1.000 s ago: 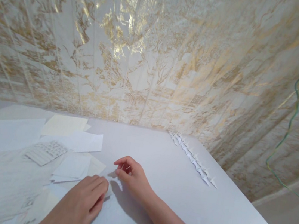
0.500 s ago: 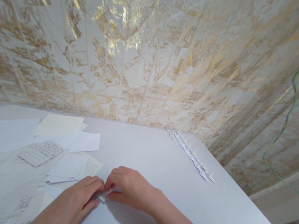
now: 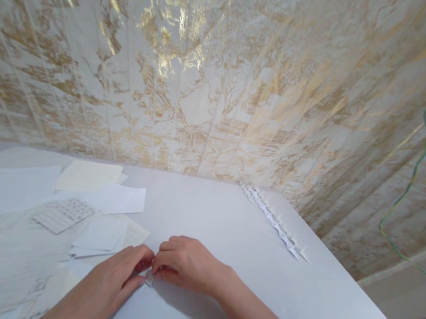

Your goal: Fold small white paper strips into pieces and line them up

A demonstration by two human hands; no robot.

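A small folded piece of white paper lies at the fingertips of both hands, low in the middle of the view and mostly hidden by them. My left hand pinches it from the left, thumb below and fingers above. From the right, my right hand closes its curled fingers and thumb on the paper's upper end. The fingertips of the two hands nearly meet. Beneath them is the white tabletop.
Folded paper pieces with pointed tips stand in a row at the back right. On the left lie loose sheets, a stack of small white papers and a printed slip. A green cord hangs by the patterned wall.
My right hand's fingers have curled in closer around the small paper. My left fingertips have lifted slightly and shifted right. The whole view has moved a little.
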